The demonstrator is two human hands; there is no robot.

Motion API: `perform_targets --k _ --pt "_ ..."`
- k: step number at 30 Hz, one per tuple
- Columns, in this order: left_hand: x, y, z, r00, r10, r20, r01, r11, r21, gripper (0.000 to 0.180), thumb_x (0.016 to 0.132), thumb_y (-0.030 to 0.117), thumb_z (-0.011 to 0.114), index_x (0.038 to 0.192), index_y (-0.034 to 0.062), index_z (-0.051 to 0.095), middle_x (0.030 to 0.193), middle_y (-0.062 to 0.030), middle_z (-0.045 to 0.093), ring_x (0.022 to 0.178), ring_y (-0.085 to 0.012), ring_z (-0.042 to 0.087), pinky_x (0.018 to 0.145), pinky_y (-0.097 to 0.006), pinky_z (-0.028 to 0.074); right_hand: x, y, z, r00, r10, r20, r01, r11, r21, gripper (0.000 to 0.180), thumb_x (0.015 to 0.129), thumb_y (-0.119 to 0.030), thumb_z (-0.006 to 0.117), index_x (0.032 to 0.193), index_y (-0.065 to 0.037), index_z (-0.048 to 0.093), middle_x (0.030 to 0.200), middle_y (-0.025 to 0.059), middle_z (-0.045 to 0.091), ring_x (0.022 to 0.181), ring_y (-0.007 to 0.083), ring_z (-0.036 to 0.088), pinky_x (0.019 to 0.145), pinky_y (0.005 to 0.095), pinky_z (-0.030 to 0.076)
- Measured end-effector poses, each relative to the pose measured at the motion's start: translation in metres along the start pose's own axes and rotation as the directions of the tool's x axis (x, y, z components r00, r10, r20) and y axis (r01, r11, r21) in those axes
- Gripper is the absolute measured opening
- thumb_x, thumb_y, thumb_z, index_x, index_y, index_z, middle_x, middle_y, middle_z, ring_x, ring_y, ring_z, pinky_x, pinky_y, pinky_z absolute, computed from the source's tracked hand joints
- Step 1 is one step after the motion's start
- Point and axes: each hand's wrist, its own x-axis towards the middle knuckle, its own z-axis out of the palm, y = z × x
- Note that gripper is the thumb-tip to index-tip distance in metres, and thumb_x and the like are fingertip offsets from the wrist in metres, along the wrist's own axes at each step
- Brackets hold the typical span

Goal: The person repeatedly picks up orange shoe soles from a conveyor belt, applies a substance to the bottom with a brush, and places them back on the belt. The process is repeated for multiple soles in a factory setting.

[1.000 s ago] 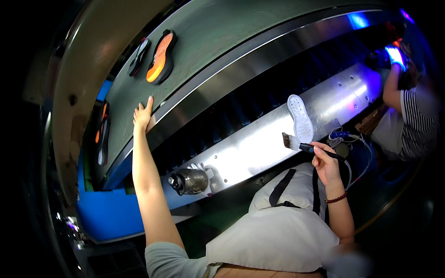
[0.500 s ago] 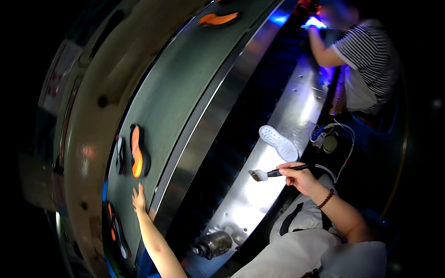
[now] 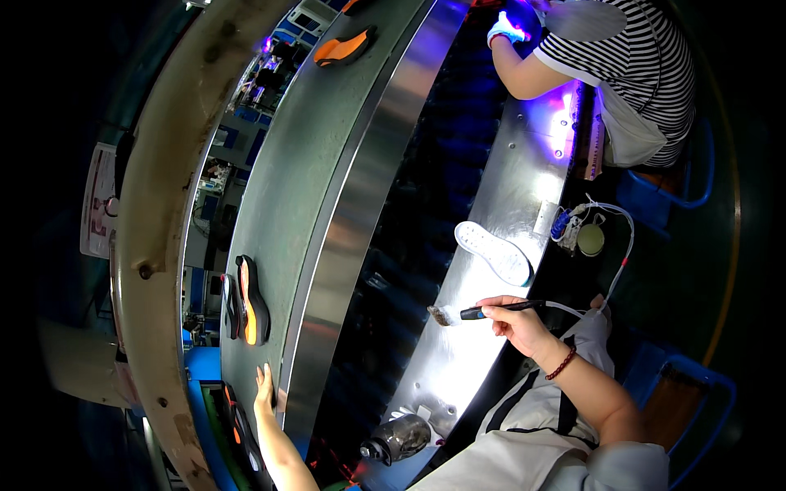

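Note:
My right hand (image 3: 517,324) grips a brush (image 3: 491,312) with a black handle and a white cord or hose trailing from its rear end. Its bristle tip points left over the brightly lit metal bench. Just beyond the brush lies a white shoe sole (image 3: 494,252), not touching it. Fingers stretched, my left hand (image 3: 264,389) rests at the near edge of the green conveyor belt (image 3: 286,188), holding nothing. Slightly beyond it on the belt are an orange-and-black sole (image 3: 253,303) and a dark sole (image 3: 230,307). Another dark sole with orange (image 3: 241,425) lies to its left.
A dark transparent bottle (image 3: 397,439) lies on the bench's near end. More orange soles (image 3: 344,47) sit farther up the belt. At far right a co-worker in a striped shirt (image 3: 630,49) works under blue light. A round pale container (image 3: 590,240) is beside coiled cords.
The view has shifted, and the belt's soles now appear lower, closer to me. My left hand has drawn back slightly. The right hand still holds the brush near the white sole.

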Motion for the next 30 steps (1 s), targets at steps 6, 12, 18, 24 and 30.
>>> perform_targets --k 6,12,18,24,30 --pt "-0.028 0.007 -0.008 0.984 -0.067 0.164 0.079 0.994 -0.073 0.091 0.073 0.068 0.043 0.138 0.0194 0.002 0.141 -0.0095 0.014 0.121 -0.0256 0.028 0.092 -0.037 0.031 0.004 0.008 -0.011 0.998 -0.064 -0.024 0.062 0.995 -0.072 0.016 0.079 -0.009 0.059 0.093 -0.001 0.061 0.071 0.0009 0.06 0.053 0.0035 0.05 0.049 0.0155 0.037" --pt "-0.032 -0.005 -0.008 0.986 -0.1 0.132 0.103 0.995 -0.015 0.095 0.071 0.072 0.041 0.138 0.0167 0.003 0.142 -0.0109 0.008 0.125 -0.0251 0.016 0.097 -0.039 0.022 0.008 0.004 -0.01 0.992 -0.129 -0.007 0.125 0.971 -0.203 0.017 0.079 -0.01 0.059 0.093 0.0 0.06 0.071 0.001 0.059 0.053 0.0033 0.05 0.049 0.0153 0.037" --pt "-0.021 -0.016 -0.002 0.992 -0.123 0.029 0.12 0.989 0.082 0.099 0.068 0.075 0.039 0.138 0.0139 0.003 0.143 -0.0123 0.002 0.13 -0.0246 0.003 0.102 -0.04 0.012 0.011 0.004 -0.016 0.99 -0.124 -0.061 0.11 0.974 -0.199 0.017 0.079 -0.009 0.059 0.093 0.0 0.06 0.071 0.001 0.059 0.053 0.0033 0.049 0.05 0.0153 0.036" --pt "-0.021 -0.034 0.006 0.99 -0.119 -0.078 0.133 0.969 0.21 0.105 0.066 0.076 0.039 0.137 0.0053 0.006 0.143 -0.0161 0.0 0.133 -0.0248 -0.003 0.106 -0.039 0.008 0.012 -0.013 -0.013 0.992 -0.105 -0.072 0.081 0.956 -0.284 0.016 0.077 -0.006 0.061 0.091 0.001 0.061 0.071 0.0009 0.059 0.053 0.0033 0.046 0.05 0.0151 0.035" --pt "-0.094 0.069 0.0 0.99 0.075 -0.116 0.002 0.831 0.557 0.071 0.078 0.056 0.045 0.095 -0.0109 0.058 0.094 -0.0296 0.055 0.099 -0.0391 0.052 0.085 -0.039 0.042 0.03 -0.06 -0.025 0.988 -0.135 -0.081 0.086 0.894 -0.439 0.015 0.077 -0.008 0.062 0.09 -0.001 0.062 0.07 0.0 0.058 0.054 0.0032 0.047 0.051 0.0152 0.035"
